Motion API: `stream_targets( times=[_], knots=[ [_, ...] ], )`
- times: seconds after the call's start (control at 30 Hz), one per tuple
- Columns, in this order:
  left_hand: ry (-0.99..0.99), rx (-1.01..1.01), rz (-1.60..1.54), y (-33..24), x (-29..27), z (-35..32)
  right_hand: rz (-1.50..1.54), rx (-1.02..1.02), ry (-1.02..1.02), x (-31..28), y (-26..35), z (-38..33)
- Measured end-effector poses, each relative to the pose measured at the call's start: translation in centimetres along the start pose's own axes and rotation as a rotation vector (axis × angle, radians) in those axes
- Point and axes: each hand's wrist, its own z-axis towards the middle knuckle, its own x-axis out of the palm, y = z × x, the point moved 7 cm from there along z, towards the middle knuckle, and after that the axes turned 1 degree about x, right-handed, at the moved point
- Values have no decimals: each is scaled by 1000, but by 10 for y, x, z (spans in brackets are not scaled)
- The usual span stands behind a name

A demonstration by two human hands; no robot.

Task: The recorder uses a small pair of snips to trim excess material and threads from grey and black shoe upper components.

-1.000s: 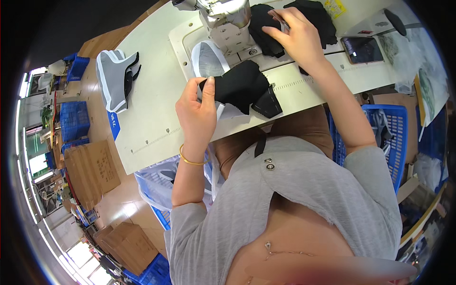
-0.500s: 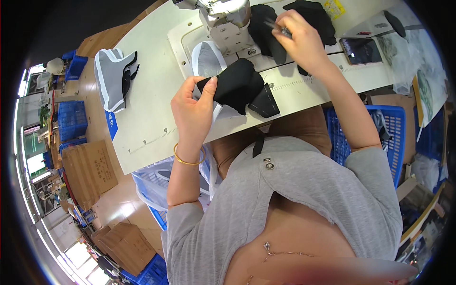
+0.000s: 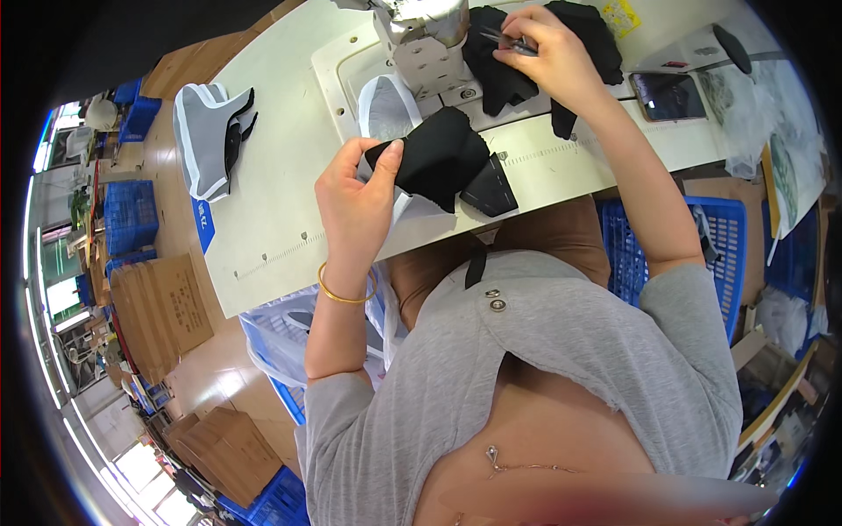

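My left hand (image 3: 358, 188) pinches the edge of a black fabric piece (image 3: 443, 158) between thumb and fingers. This piece is attached to or lies over a grey and white shoe upper (image 3: 386, 105), partly hidden beside the sewing machine (image 3: 425, 53). A black flap with a stitched line (image 3: 491, 188) hangs at the table's near edge. Further right, my right hand (image 3: 557, 57) is closed round small metal thread snips (image 3: 517, 46), their points toward the left. Below the snips lie black fabric pieces (image 3: 500, 79), next to the machine; others (image 3: 592, 35) lie partly behind my hand.
Another grey and white upper (image 3: 202, 140) lies at the table's left end. A phone (image 3: 668, 95) and clear plastic bags (image 3: 745, 114) are on the right. Blue baskets (image 3: 728, 254) stand below the table (image 3: 289, 184) on both sides. Cardboard boxes (image 3: 162, 316) stand on the floor at left.
My right hand has risen slightly, the snips showing more clearly. The black pieces beneath it have shifted, one reaching nearer the table's front edge. My left hand keeps its pinch.
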Motion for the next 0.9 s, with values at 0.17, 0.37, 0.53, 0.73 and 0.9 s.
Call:
stream_targets(
  times=[0.17,0.37,0.53,0.73,0.9],
  knots=[
    [-17,49,8,-2,-6,-1,148,325,123,-23,27,5],
    [-42,42,-66,-6,-12,-8,821,170,480,0,114,-12],
    [-19,104,-190,-14,-12,-9,690,294,544,28,110,-20],
    [81,-66,-362,-7,-12,-11,683,295,535,37,103,-14],
    [114,-40,-448,-7,-9,-11,661,285,558,40,105,-12]
  ],
)
